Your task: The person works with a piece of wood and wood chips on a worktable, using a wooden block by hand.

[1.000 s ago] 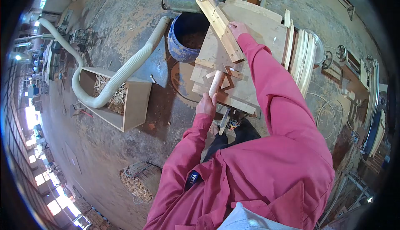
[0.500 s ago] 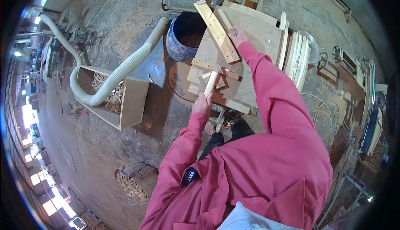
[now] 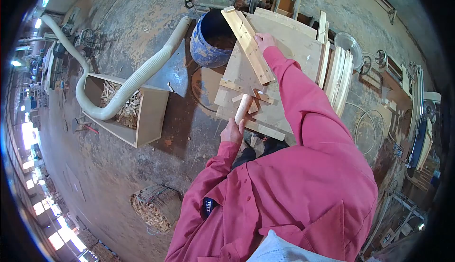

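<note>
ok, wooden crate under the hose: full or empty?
Partly full. The open-topped wooden crate holds a pile of wood offcuts at its far end, under the hose lying across it.

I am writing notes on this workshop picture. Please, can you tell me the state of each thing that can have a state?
left hand: shut on wooden dowel
wooden dowel: lying tilted on the wooden jig board
right hand: resting on long wooden strip, grip unclear
long wooden strip: flat on the board
blue barrel: open
wooden box: open, holding wood scraps
hose: bent, running over the box
</note>
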A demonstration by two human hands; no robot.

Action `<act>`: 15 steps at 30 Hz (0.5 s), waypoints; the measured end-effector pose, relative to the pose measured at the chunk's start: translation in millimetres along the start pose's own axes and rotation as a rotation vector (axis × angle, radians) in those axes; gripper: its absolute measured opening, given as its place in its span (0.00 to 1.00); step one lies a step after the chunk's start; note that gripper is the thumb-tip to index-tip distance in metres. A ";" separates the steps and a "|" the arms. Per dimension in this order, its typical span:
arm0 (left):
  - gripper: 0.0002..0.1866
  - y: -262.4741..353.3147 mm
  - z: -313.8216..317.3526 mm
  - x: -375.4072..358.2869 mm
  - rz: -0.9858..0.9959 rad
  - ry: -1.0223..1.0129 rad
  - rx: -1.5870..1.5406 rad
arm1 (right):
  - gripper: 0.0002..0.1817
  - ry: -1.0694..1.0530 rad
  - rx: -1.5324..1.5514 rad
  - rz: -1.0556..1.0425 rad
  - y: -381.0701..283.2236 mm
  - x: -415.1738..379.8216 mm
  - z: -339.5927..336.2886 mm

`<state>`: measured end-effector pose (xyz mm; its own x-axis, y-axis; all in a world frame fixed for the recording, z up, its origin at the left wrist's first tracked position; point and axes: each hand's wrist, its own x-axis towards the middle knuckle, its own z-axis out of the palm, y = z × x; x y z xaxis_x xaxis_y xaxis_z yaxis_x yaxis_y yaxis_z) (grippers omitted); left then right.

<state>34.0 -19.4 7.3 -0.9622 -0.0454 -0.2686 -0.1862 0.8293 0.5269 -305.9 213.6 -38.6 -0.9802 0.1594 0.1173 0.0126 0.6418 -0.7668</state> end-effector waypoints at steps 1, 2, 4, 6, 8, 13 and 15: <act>0.24 0.2 0.1 -0.6 0.000 0.000 -0.002 | 0.17 -0.002 0.000 0.006 -1.6 1.9 0.9; 0.24 0.3 0.1 0.5 0.001 -0.005 -0.001 | 0.17 -0.002 -0.032 0.024 -3.2 4.8 0.9; 0.25 4.2 -0.4 4.7 -0.009 -0.011 0.004 | 0.17 0.000 -0.066 0.045 0.9 11.7 0.7; 0.25 10.4 -1.2 12.4 -0.021 -0.027 0.011 | 0.17 0.008 0.002 0.015 10.7 20.1 5.2; 0.25 15.2 -0.7 16.0 -0.033 -0.050 0.023 | 0.16 -0.004 -0.004 0.027 3.5 22.4 -4.9; 0.25 30.2 9.8 47.8 -0.030 -0.022 0.030 | 0.16 -0.058 -0.005 0.069 3.3 55.2 -22.2; 0.25 43.8 6.3 58.4 -0.040 -0.046 0.027 | 0.15 -0.066 0.090 0.109 5.5 69.4 -25.5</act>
<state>-29.1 17.7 9.6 -0.9439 -0.0534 -0.3258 -0.2178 0.8422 0.4932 -368.8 247.3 -18.5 -0.9849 0.1728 -0.0094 0.1050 0.5534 -0.8263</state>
